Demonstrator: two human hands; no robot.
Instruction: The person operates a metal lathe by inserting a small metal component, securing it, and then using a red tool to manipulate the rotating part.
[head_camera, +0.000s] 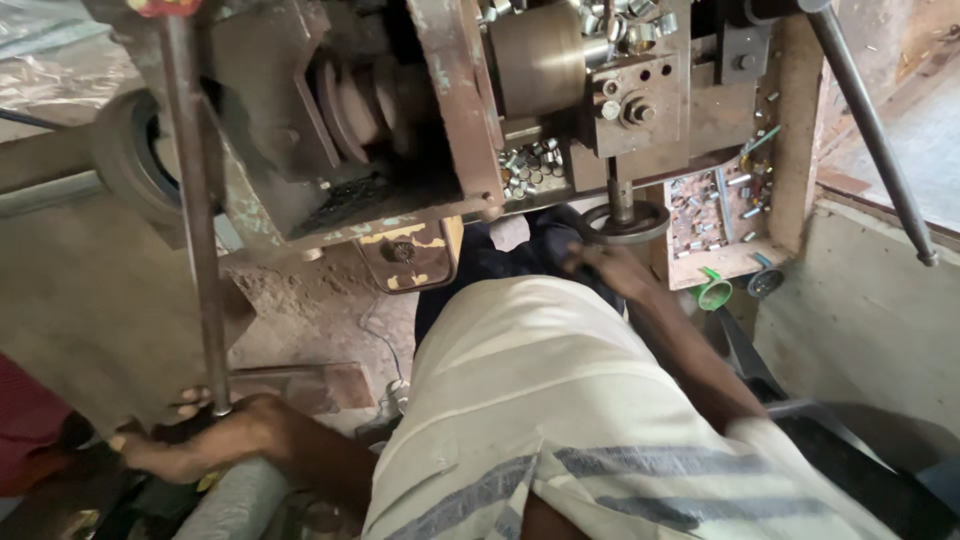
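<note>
I look down over my pale striped shirt at an old brown metal machine (430, 110). My left hand (195, 432) is at the lower left, fingers curled around the bottom end of a long steel lever rod (195, 220) that rises to the machine's top. My right hand (603, 265) reaches forward and rests on the rim of a small round handwheel (628, 222) under the machine's front block. Several small shiny metal cylinders (528, 165) lie heaped on the machine bed.
A wooden tray (722, 262) at the right holds several small metal pieces and tools. A green funnel-like cup (714, 293) lies below it. A second steel rod (868, 125) slants down at the right. A concrete slab (870, 320) stands right; a dirt floor (320, 320) lies below.
</note>
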